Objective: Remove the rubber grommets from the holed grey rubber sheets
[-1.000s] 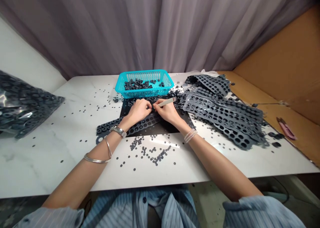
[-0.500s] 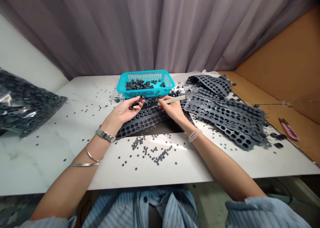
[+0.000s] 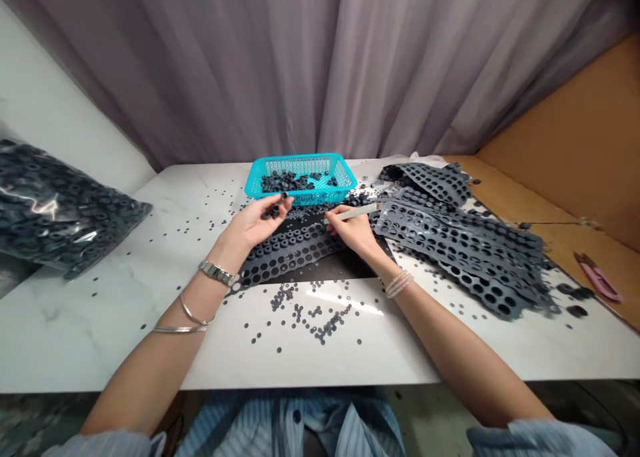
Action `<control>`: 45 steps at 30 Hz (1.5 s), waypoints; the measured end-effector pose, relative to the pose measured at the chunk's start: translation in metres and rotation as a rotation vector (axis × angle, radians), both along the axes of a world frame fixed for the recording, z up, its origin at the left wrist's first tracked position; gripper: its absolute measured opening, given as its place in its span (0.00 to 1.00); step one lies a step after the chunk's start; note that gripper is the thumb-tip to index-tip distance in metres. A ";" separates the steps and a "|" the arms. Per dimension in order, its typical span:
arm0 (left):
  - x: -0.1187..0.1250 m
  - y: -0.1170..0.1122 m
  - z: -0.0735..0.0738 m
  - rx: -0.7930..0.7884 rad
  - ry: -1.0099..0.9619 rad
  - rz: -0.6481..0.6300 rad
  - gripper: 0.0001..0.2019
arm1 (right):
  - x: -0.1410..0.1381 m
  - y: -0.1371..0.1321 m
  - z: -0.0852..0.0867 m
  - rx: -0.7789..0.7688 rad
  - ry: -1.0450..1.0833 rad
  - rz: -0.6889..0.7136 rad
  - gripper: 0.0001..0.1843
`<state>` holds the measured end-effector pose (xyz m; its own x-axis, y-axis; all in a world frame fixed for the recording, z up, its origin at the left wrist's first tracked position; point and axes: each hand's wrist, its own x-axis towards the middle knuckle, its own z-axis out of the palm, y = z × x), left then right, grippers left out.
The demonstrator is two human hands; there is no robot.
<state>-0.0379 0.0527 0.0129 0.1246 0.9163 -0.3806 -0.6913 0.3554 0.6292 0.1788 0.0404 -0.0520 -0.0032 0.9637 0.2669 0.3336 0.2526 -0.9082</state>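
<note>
My left hand (image 3: pixel 257 222) is cupped, palm up, in front of the basket, with its fingers curled round a few small black rubber rings (image 3: pixel 285 195). My right hand (image 3: pixel 350 229) grips a slim pale pen-like tool (image 3: pixel 361 211), which slants up to the right; its working tip is hidden at the fingers. Between and below the hands lies a black rubber sheet (image 3: pixel 295 260) with rows of round holes and some raised rings, resting on a dark mat (image 3: pixel 345 268). The turquoise basket (image 3: pixel 251 182) behind the hands holds many loose black rings.
Perforated rubber sheets (image 3: pixel 450 257) are piled at the right. A clear bag of black rings (image 3: pixel 65 210) stands at the left. Small black discs (image 3: pixel 327 327) are scattered over the white table (image 3: pixel 200 357). A pink-handled cutter (image 3: pixel 597 277) lies at the far right.
The camera view has shifted a little, so everything appears slightly lower and further right. Both hands keep nearly the same pose and still hold the rings and the tool.
</note>
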 end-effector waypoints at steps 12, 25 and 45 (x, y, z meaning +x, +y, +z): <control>0.009 0.096 0.052 0.054 0.635 0.076 0.38 | 0.001 -0.006 0.011 0.026 -0.048 0.032 0.13; 0.011 -0.021 -0.026 1.014 1.762 -0.295 0.10 | -0.009 -0.014 0.005 -0.037 -0.078 0.179 0.13; 0.012 -0.037 -0.016 0.907 1.389 -0.261 0.06 | -0.019 -0.022 0.013 0.057 -0.238 0.151 0.12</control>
